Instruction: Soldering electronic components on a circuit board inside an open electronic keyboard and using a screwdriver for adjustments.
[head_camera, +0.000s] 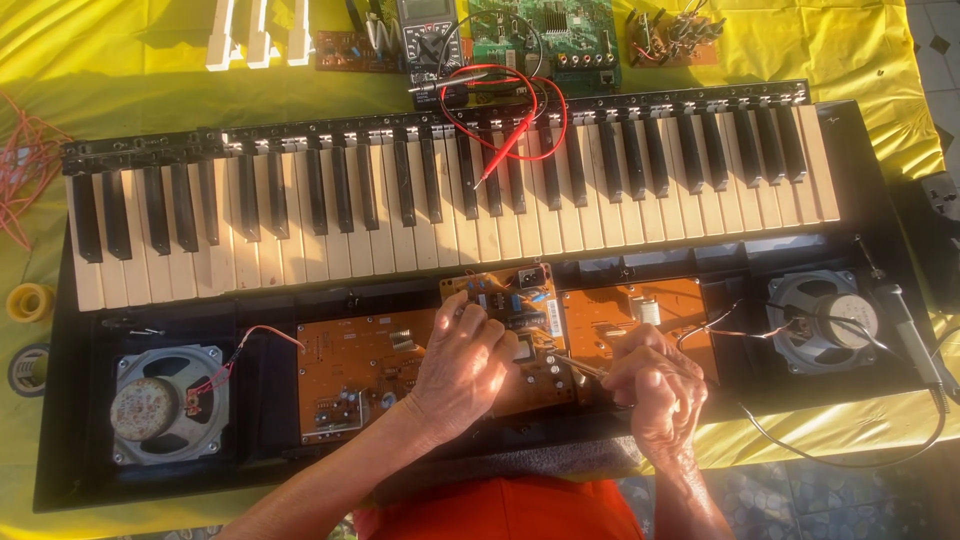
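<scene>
left hand (462, 365): grip curled onto small circuit board (510, 310), tilting it up inside open keyboard case (60, 420)
right hand (655, 385): grip closed on thin metal tool (578, 366), tip at board
speakers (165, 405): either side
multimeter (428, 40): far, on yellow table (840, 50)

A small brown circuit board (505, 300) is lying flat in the open well of the black keyboard case, just below the row of keys. It is studded with small components and a blue part near its upper edge. A thin metal tool (578, 367) is lying slanted across the board's lower right corner, its tip resting on the board beside a square silvery component.
</scene>
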